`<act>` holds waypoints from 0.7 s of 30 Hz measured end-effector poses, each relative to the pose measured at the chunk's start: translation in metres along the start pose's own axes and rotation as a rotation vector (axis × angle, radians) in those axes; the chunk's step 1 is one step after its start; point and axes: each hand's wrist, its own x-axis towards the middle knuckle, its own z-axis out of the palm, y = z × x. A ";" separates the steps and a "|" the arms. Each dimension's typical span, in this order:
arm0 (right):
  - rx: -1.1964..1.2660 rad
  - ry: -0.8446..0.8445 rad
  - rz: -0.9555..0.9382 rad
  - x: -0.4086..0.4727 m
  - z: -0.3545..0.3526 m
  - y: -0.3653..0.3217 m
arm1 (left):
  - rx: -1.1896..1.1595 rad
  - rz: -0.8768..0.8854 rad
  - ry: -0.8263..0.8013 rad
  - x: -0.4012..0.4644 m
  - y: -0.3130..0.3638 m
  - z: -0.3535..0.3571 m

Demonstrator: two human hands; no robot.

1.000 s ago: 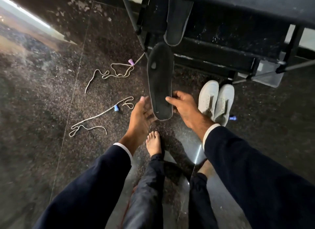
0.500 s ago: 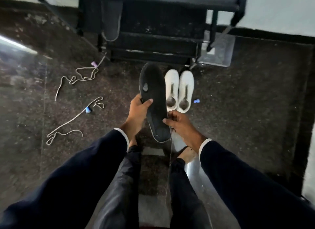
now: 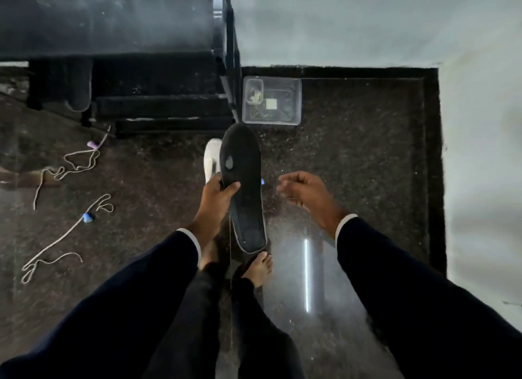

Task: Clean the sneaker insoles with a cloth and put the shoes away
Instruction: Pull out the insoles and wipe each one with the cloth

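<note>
1. Insole (image 3: pixel 243 186), black with a pale rim and a small grey patch near its toe end, is up off the floor, lengthwise away from the person, heel end nearest them.
2. Left hand (image 3: pixel 216 198) grips the insole at mid-length, thumb across the top face and fingers curled under its left edge.
3. Right hand (image 3: pixel 306 193) is apart from the insole on its right, holding nothing, fingers loosely bent.
4. White sneaker (image 3: pixel 211 158) stands on the dark speckled floor (image 3: pixel 353 166), mostly hidden behind the insole.
5. Second insole (image 3: pixel 78 87) leans under the black rack (image 3: pixel 158 104).
6. 2 loose laces (image 3: pixel 60 237) lie on the left; a clear plastic box (image 3: pixel 293 101) sits just beside the rack.
</note>
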 end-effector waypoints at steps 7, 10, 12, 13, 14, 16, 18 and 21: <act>-0.170 0.025 -0.069 0.067 -0.050 -0.046 | -0.001 0.009 -0.005 0.028 0.020 0.066; -0.259 0.005 -0.101 0.101 -0.066 -0.073 | -0.058 -0.027 0.033 0.049 0.025 0.088; -0.356 -0.024 -0.131 0.128 -0.076 -0.092 | -0.085 -0.051 0.061 0.068 0.027 0.103; -0.402 -0.041 -0.141 0.142 -0.080 -0.099 | -0.080 -0.071 0.080 0.076 0.025 0.107; -0.447 -0.060 -0.153 0.159 -0.084 -0.107 | -0.081 -0.091 0.097 0.084 0.025 0.113; -0.526 -0.088 -0.188 0.198 -0.093 -0.121 | -0.082 -0.116 0.124 0.103 0.022 0.124; -0.592 -0.097 -0.234 0.233 -0.102 -0.131 | -0.075 -0.117 0.156 0.121 0.018 0.135; -0.696 -0.121 -0.278 0.275 -0.114 -0.137 | -0.073 -0.116 0.237 0.135 0.016 0.152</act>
